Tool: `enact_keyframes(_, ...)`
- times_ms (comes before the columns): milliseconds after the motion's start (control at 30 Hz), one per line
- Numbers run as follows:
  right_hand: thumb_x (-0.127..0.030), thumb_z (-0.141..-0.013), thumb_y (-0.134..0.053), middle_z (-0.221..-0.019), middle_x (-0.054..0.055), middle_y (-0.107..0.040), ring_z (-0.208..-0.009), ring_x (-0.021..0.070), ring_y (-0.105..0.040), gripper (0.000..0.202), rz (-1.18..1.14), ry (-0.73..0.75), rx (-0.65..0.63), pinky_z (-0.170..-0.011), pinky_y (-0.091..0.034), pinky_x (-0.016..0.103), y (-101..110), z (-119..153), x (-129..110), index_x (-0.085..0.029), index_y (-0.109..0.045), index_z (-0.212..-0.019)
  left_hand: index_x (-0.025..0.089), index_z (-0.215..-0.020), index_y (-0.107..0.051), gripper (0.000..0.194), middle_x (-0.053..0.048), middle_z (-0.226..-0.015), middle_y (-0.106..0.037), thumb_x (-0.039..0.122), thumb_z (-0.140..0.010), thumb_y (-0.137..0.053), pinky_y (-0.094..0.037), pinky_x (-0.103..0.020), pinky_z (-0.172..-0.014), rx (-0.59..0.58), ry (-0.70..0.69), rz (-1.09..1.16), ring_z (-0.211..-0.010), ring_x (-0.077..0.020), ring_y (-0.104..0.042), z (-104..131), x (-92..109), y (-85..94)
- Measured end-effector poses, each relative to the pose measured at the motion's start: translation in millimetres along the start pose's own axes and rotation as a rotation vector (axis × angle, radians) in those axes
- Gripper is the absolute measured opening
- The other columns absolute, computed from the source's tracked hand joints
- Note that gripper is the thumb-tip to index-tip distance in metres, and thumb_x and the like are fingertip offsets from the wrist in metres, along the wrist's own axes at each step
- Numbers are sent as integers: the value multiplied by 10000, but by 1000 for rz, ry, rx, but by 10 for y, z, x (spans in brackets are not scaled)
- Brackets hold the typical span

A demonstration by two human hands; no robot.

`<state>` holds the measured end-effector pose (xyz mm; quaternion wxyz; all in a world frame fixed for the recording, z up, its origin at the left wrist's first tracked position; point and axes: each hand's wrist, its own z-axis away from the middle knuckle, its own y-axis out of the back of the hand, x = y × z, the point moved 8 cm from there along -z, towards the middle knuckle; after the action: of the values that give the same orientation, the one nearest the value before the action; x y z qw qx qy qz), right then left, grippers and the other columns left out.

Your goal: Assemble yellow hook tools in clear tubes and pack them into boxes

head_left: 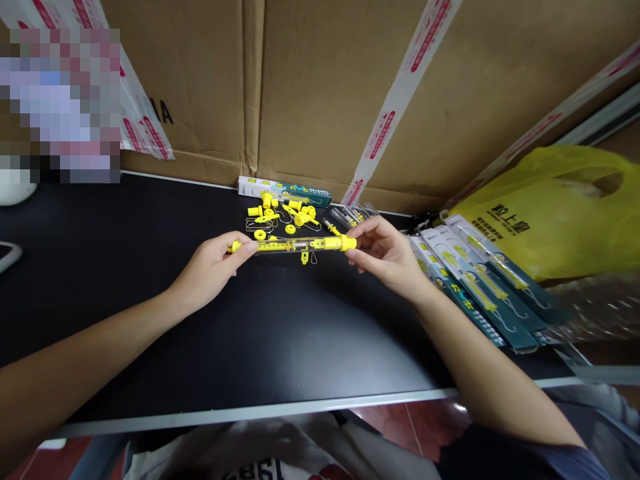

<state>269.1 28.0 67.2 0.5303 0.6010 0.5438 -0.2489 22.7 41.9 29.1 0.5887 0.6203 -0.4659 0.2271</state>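
Between my two hands a spring scale (300,245) lies level above the black table, a clear tube with a yellow scale strip and yellow end caps. My left hand (215,263) pinches its left end between thumb and fingers. The yellow cap at the right end is gripped by the thumb and fingertips of my right hand (383,253). Just behind the tube is a pile of yellow plastic parts (300,217), with several metal hooks (257,225) among them. A small yellow tab (305,257) and a wire loop show just below the tube.
A spring scale box (285,191) lies at the back against a tall cardboard box (320,87). Clear tubes (350,215) lie to its right. Several packaged boxes (480,287) are stacked at the right, beside a yellow plastic bag (540,213). The table's front edge (270,407) is near my body.
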Motion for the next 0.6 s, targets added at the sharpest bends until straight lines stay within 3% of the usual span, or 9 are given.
enact_keyframes(600, -485, -854, -584, -715, 3, -635, -519, 89, -502, 295, 15, -50, -18, -418, -378, 195, -45, 9, 103, -205, -498, -824, 189, -808, -611, 343, 45, -563, -456, 500, -860, -476, -370, -217, -508, 10, -6, 15, -527, -109, -454, 1, 5, -2)
